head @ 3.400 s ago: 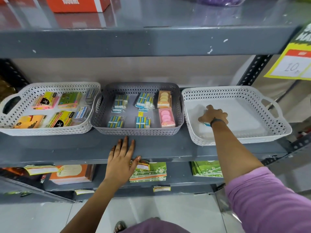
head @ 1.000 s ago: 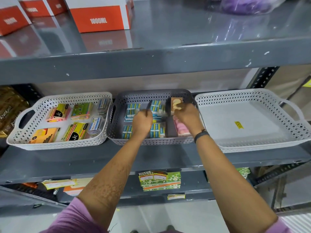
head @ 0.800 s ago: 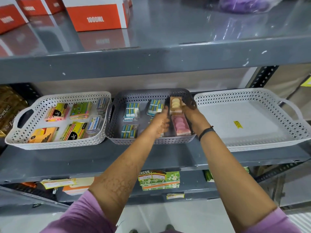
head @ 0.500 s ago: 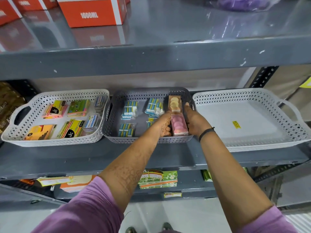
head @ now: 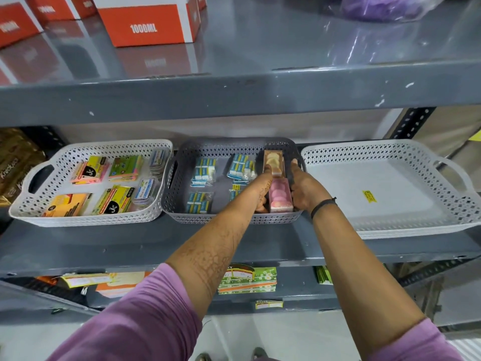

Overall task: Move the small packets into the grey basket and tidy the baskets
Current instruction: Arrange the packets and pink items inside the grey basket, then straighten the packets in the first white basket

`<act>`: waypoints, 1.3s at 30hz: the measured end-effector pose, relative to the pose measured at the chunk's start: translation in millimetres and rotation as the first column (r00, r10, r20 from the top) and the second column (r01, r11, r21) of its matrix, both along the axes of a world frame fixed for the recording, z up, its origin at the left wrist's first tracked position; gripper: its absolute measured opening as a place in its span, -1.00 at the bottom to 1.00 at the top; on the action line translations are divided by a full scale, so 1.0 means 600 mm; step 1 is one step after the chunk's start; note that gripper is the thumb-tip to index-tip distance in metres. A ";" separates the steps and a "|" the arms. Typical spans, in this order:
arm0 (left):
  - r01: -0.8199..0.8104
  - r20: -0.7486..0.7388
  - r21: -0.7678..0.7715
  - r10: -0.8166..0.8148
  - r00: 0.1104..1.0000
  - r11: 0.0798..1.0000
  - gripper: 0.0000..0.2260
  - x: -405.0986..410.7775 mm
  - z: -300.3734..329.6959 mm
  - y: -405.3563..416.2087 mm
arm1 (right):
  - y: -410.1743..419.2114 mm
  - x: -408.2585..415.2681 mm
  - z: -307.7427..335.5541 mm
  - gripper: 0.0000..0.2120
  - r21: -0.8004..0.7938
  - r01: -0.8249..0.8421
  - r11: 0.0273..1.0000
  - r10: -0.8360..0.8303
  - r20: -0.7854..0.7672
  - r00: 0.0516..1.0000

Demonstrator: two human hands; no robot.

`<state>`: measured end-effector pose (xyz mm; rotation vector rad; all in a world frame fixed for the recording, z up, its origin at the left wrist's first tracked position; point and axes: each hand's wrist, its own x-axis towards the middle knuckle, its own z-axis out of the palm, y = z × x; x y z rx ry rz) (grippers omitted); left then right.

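The grey basket (head: 171,201) stands in the middle of the shelf. On its left and middle floor lie several small blue-and-white packets (head: 201,169). Along its right wall, a clear packet of orange discs (head: 273,158) lies behind a clear packet of pink discs (head: 281,196). My left hand (head: 260,190) presses the left side of this row, its forefinger reaching the orange packet. My right hand (head: 303,190) clasps the right side, one finger stretched along the basket wall. The pink packet is squeezed between both hands.
A white basket (head: 31,204) on the left holds sticky-note packs. The white basket (head: 390,225) on the right holds only a yellow sticker (head: 369,196). The upper shelf's edge (head: 234,95) overhangs the baskets and carries red-and-white boxes (head: 148,22).
My right hand left the right white basket and my left hand left the shelf edge. Both went into the grey basket and closed in on the orange and pink packets, lining them up.
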<state>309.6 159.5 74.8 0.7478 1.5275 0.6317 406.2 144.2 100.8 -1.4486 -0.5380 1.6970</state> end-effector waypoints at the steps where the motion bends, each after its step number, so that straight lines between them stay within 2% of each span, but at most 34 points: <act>1: 0.020 0.017 0.004 -0.020 1.000 1.000 -0.24 -0.006 0.001 -0.002 | -0.002 0.002 0.003 -0.53 0.018 -0.021 1.000 0.021 -0.010 1.000; 3: 0.067 0.094 0.001 -0.067 0.993 0.998 -0.23 -0.023 0.040 -0.030 | 0.000 0.005 0.006 -0.53 0.092 -0.039 0.995 0.042 -0.029 0.999; 5: 0.046 0.173 0.040 -0.053 0.984 0.998 -0.29 -0.055 0.066 -0.049 | 0.004 0.003 0.014 -0.51 0.165 -0.056 0.985 0.064 -0.044 0.997; 9: -0.042 0.322 0.165 -0.013 0.947 0.985 -0.36 -0.177 0.072 -0.071 | 0.012 -0.035 0.030 -0.60 0.266 -0.075 0.961 0.062 0.059 0.996; 11: -0.144 0.338 0.204 0.069 0.939 0.968 -0.42 -0.253 0.074 -0.087 | 0.009 -0.076 0.039 -0.76 0.274 -0.103 0.956 0.091 0.055 0.994; 14: -0.336 0.331 0.263 0.243 0.912 0.904 -0.62 -0.374 0.086 -0.116 | 0.009 -0.178 0.052 -0.85 0.266 -0.167 0.950 0.166 0.024 0.986; 16: -0.465 0.273 0.277 0.395 0.877 0.841 -0.68 -0.442 0.077 -0.122 | 0.008 -0.245 0.058 -0.85 0.263 -0.229 0.937 0.231 0.023 0.973; 18: -0.498 0.203 0.271 0.456 0.866 0.824 -0.69 -0.502 0.066 -0.120 | 0.009 -0.316 0.056 -0.79 0.250 -0.267 0.931 0.269 0.028 0.963; 22: -0.386 0.275 0.143 0.338 0.900 0.911 -0.75 -0.562 0.054 -0.104 | 0.000 -0.435 0.055 -0.73 0.242 -0.354 0.903 0.347 0.072 0.935; 25: -0.263 0.244 0.090 0.234 0.941 0.961 -0.69 -0.573 0.044 -0.084 | -0.004 -0.491 0.048 -0.77 0.242 -0.357 0.902 0.337 0.124 0.933; 28: -0.177 0.206 0.042 0.165 0.965 0.983 -0.65 -0.579 0.036 -0.068 | -0.004 -0.530 0.030 -0.55 0.217 -0.347 0.912 0.290 0.255 0.922; 30: -0.145 0.176 0.020 0.140 0.974 0.989 -0.61 -0.579 0.032 -0.059 | 0.000 -0.544 0.018 -0.50 0.180 -0.331 0.926 0.281 0.252 0.926; 33: -0.003 0.181 0.010 0.001 0.983 1.000 -0.65 -0.569 0.045 -0.056 | 0.003 -0.555 0.001 -0.45 0.125 -0.314 0.941 0.280 0.237 0.931; 35: -0.010 0.201 0.021 0.006 0.980 1.000 -0.48 -0.564 0.048 -0.056 | 0.006 -0.556 -0.008 -0.46 0.082 -0.285 0.955 0.264 0.201 0.943; 38: 0.023 0.251 -0.007 -0.020 0.968 1.000 -0.43 -0.560 0.046 -0.047 | -0.004 -0.558 0.008 -0.63 0.038 -0.229 0.973 0.219 0.179 0.959; 39: 0.021 0.251 -0.030 -0.013 0.968 0.999 -0.43 -0.558 0.046 -0.043 | -0.002 -0.556 0.007 -0.62 0.037 -0.229 0.973 0.219 0.174 0.960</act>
